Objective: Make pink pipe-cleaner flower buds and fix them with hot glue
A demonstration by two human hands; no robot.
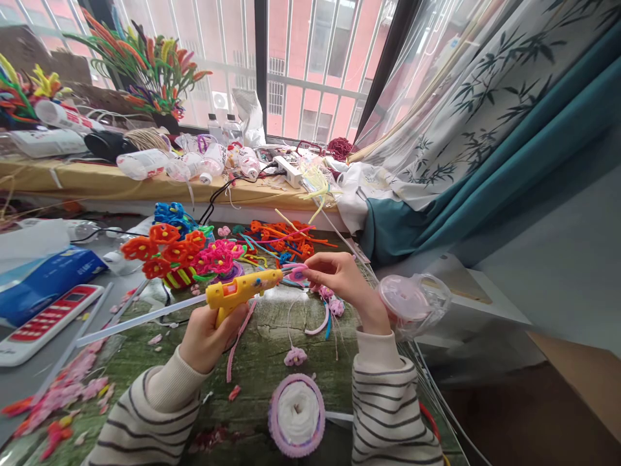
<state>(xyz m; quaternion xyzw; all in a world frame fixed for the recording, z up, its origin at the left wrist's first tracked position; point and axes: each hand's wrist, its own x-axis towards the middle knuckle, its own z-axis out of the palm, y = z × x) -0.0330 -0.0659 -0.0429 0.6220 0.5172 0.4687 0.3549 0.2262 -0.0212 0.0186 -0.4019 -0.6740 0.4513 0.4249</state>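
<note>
My left hand is wrapped round the grip of a yellow glue gun, with a long white glue stick sticking out behind it to the left. The gun's nozzle points right and reaches a small pink pipe-cleaner piece that my right hand pinches between its fingertips. Both hands hover over a green mossy-patterned table mat. Near the front edge lies a white roll ringed in pink and purple pipe cleaner.
Orange, pink and blue pipe-cleaner flowers stand behind the hands. Loose orange stems, pink scraps, a red-and-white calculator and a blue packet lie around. A clear plastic lid sits at the right table edge. The cluttered windowsill holds bottles.
</note>
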